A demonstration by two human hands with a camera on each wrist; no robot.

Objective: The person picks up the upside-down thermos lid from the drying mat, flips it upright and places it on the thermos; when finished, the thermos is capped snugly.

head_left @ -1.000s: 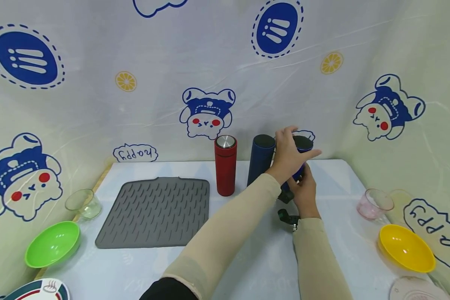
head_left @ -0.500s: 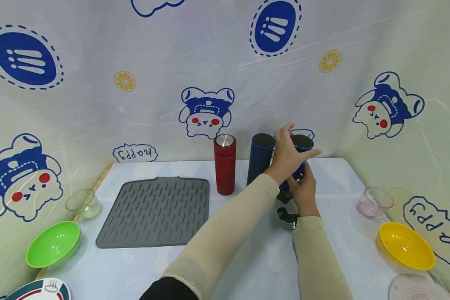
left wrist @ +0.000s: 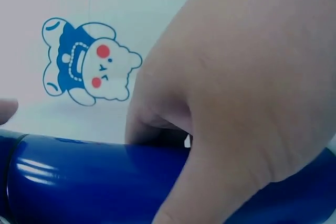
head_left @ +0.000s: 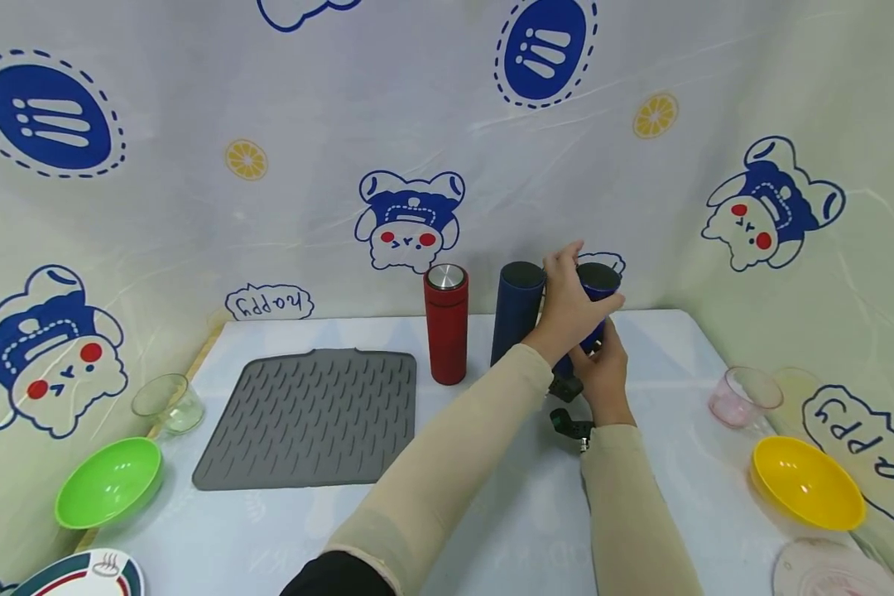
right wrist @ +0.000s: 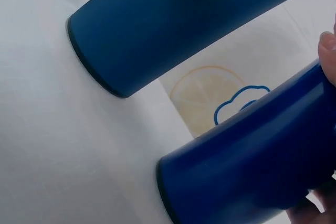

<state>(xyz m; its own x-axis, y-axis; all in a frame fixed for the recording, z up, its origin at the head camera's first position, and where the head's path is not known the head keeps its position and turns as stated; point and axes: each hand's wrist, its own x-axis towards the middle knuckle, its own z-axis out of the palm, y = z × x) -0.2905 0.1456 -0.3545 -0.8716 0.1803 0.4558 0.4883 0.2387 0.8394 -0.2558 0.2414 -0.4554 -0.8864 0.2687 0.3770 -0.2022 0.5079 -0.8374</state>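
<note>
A glossy blue thermos (right wrist: 252,150) with a dark-topped lid (head_left: 599,278) stands at the table's back right, its base on the tabletop. My left hand (head_left: 569,306) is at its lid, the thumb across the front and the other fingers at the left and behind, partly hidden. Lower down, my right hand (head_left: 603,377) grips the body; the left wrist view shows that right hand (left wrist: 236,87) curled round the blue surface. A matte navy thermos (head_left: 517,319) stands upright just to the left, apart from the glossy one. Further left is a red thermos (head_left: 446,335) with a silver-topped lid.
A grey ridged mat (head_left: 313,422) lies left of the centre. Along the left edge are a clear glass (head_left: 170,404), a green bowl (head_left: 112,484) and a patterned plate (head_left: 82,578). A pink glass (head_left: 741,397), a yellow bowl (head_left: 808,484) and a pale plate (head_left: 819,571) line the right.
The thumb of my left hand has drawn inward to the left, closer over the front of the lid. My right hand keeps its grip on the body; the thermoses stay put.
</note>
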